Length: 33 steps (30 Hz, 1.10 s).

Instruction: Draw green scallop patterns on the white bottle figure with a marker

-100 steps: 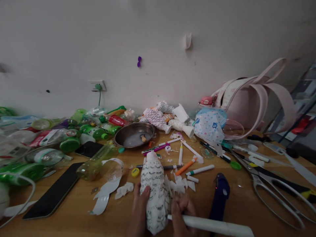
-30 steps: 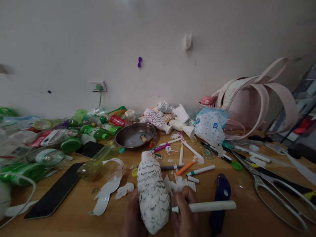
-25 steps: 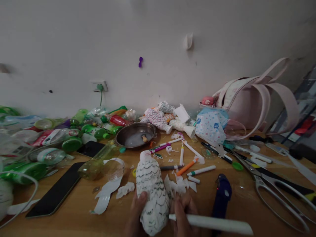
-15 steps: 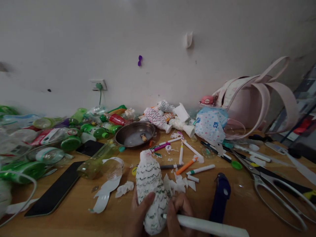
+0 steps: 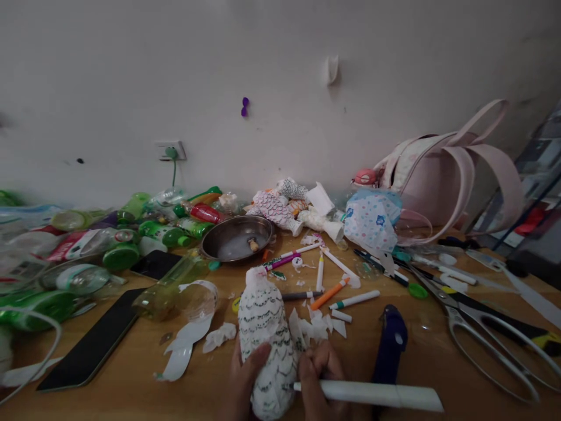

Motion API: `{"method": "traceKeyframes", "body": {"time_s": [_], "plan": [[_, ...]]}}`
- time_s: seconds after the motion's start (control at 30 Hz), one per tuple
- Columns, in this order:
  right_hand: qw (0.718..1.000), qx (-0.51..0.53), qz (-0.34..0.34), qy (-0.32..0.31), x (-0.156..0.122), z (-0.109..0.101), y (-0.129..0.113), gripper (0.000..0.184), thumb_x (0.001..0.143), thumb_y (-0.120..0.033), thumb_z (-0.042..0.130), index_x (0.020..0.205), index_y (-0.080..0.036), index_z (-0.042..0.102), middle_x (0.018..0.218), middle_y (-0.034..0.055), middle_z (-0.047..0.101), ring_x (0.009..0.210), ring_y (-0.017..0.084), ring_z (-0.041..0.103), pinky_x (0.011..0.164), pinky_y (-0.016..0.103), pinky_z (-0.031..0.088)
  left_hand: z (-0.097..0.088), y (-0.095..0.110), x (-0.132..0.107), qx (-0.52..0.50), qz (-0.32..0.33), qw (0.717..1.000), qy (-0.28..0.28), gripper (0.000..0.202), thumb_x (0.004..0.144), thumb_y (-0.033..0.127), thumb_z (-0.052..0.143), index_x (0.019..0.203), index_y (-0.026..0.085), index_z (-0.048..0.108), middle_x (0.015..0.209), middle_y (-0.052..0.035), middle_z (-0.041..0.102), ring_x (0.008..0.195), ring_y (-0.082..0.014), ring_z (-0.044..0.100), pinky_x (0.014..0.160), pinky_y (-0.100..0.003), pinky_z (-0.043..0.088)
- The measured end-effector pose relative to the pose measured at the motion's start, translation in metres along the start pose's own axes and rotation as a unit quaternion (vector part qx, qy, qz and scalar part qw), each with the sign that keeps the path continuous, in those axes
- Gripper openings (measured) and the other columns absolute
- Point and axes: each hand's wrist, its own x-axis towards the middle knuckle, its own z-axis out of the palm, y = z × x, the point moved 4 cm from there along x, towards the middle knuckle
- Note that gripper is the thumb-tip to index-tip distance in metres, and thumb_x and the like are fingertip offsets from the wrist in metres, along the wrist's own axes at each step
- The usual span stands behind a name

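A white paper-covered figure (image 5: 267, 327), shaped like a bottle, stands tilted at the bottom middle, with rows of dark green scallop marks drawn over it. Around its lower left side my left hand (image 5: 248, 371) is closed, thumb on the front. My right hand (image 5: 319, 371) grips a white marker pen (image 5: 381, 394) near its tip. That dark tip touches or nearly touches the figure's lower front. Torn white paper scraps (image 5: 313, 327) lie just behind my right hand. My fingers behind the figure are hidden.
Several markers, such as an orange one (image 5: 329, 294), lie beyond the figure. Large scissors (image 5: 460, 318) and a dark blue strap-like item (image 5: 390, 345) are at right. A metal bowl (image 5: 236, 237), plastic bottles (image 5: 83, 242) and a black phone-like slab (image 5: 94, 339) are left; a pink bag (image 5: 438, 181) stands behind.
The marker has swung slightly, now lying more level, with its tip at nearly the same spot on the figure. The whole view has shifted a little.
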Motion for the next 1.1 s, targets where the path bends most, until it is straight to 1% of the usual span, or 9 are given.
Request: {"method": "traceKeyframes", "body": {"time_s": [0.13,0.2,0.37,0.47,0.63,0.77,0.87,0.97,1.1], "plan": [[1.000,-0.008,0.014,-0.003,0.001,-0.001,0.000,0.036,0.083,-0.030,0.060,0.060,-0.024,0.033,0.053,-0.0096,0.029,0.047,0.009,0.025,0.044,0.021,0.024,-0.003,0.000,0.002,-0.008,0.005,1.000,-0.001,0.052,0.055,0.032,0.081,0.098,0.021,0.053,0.080,-0.0065,0.077,0.083,-0.0330,0.073,0.062,-0.035,0.058],[0.999,-0.009,0.031,-0.004,0.002,-0.002,0.001,0.037,0.084,-0.035,0.059,0.060,-0.024,0.032,0.054,-0.0094,0.029,0.047,0.009,0.025,0.043,0.021,0.024,-0.005,-0.003,0.003,-0.004,-0.029,1.000,0.002,0.048,0.060,0.032,0.079,0.099,0.020,0.053,0.084,-0.0087,0.077,0.079,-0.0316,0.073,0.060,-0.034,0.058],[0.999,-0.024,0.020,0.015,0.003,-0.006,0.002,0.041,0.086,-0.042,0.059,0.060,-0.023,0.032,0.055,-0.0091,0.030,0.049,0.009,0.027,0.047,0.020,0.026,-0.003,-0.001,0.000,-0.004,-0.089,0.996,0.005,0.048,0.080,0.025,0.061,0.124,0.011,0.047,0.096,-0.0145,0.076,0.088,-0.0314,0.072,0.064,-0.036,0.061],[0.999,-0.017,0.030,0.000,0.004,-0.008,0.005,0.040,0.086,-0.042,0.057,0.061,-0.024,0.033,0.054,-0.0094,0.028,0.047,0.009,0.025,0.044,0.020,0.027,0.000,0.001,-0.003,0.006,-0.098,0.995,0.007,0.048,0.082,0.025,0.059,0.128,0.014,0.048,0.087,-0.0116,0.077,0.088,-0.0320,0.072,0.065,-0.037,0.061],[0.999,-0.038,0.038,0.004,0.005,-0.011,0.007,0.035,0.086,-0.039,0.056,0.061,-0.024,0.036,0.054,-0.0081,0.032,0.047,0.010,0.028,0.043,0.021,0.027,-0.006,-0.002,0.000,0.009,-0.090,0.996,0.014,0.054,0.076,0.029,0.066,0.126,0.014,0.050,0.085,-0.0106,0.077,0.076,-0.0304,0.073,0.063,-0.037,0.060],[0.999,-0.012,0.041,0.019,0.002,-0.010,0.007,0.039,0.088,-0.042,0.055,0.061,-0.024,0.034,0.053,-0.0101,0.024,0.047,0.010,0.017,0.043,0.021,0.020,-0.009,-0.006,0.005,0.014,-0.064,0.998,-0.015,0.060,0.071,0.030,0.072,0.124,0.016,0.050,0.086,-0.0097,0.077,0.073,-0.0284,0.073,0.058,-0.032,0.059],[0.999,0.019,0.012,0.026,0.000,-0.007,0.002,0.041,0.090,-0.045,0.054,0.061,-0.023,0.033,0.054,-0.0101,0.023,0.049,0.010,0.017,0.045,0.021,0.022,-0.006,-0.008,0.007,-0.016,-0.033,0.998,-0.043,0.084,0.062,0.031,0.078,0.134,0.014,0.039,0.091,-0.0109,0.078,0.087,-0.0332,0.072,0.068,-0.037,0.059],[1.000,0.001,-0.005,0.025,0.000,-0.003,-0.003,0.040,0.088,-0.043,0.058,0.061,-0.023,0.037,0.055,-0.0096,0.029,0.051,0.010,0.024,0.048,0.020,0.026,-0.003,-0.008,0.008,-0.022,-0.005,0.998,-0.054,0.107,0.052,0.034,0.085,0.140,0.010,0.029,0.089,-0.0106,0.078,0.090,-0.0357,0.071,0.074,-0.040,0.058],[0.999,-0.031,0.027,0.020,0.001,-0.002,-0.006,0.036,0.084,-0.039,0.062,0.059,-0.023,0.040,0.053,-0.0100,0.033,0.050,0.010,0.028,0.049,0.021,0.028,-0.001,-0.005,0.005,0.005,0.019,0.999,-0.044,0.100,0.049,0.034,0.087,0.134,0.015,0.039,0.086,-0.0075,0.078,0.085,-0.0338,0.072,0.072,-0.038,0.058]]}}
